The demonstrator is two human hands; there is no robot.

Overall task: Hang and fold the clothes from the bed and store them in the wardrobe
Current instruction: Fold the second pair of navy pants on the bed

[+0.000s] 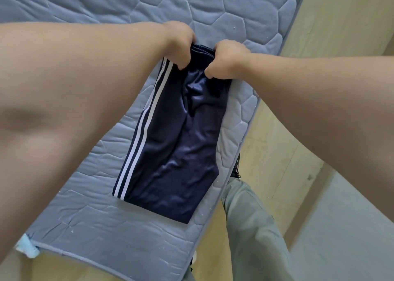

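Observation:
Dark navy track pants (170, 148) with white side stripes lie folded lengthwise on the blue quilted mattress (89, 216), close to its right edge. My left hand (181, 43) grips the far end of the pants on the striped side, fingers curled into the cloth. My right hand (228, 61) grips the same far end just to the right, with the fabric bunched between the two hands. The near end of the pants lies flat on the mattress.
The mattress edge runs diagonally at the right, with pale wood floor (277, 169) beyond it. My leg in grey-green trousers (253, 233) stands beside the bed. A light blue tag (27, 248) sticks out at the near left corner of the mattress.

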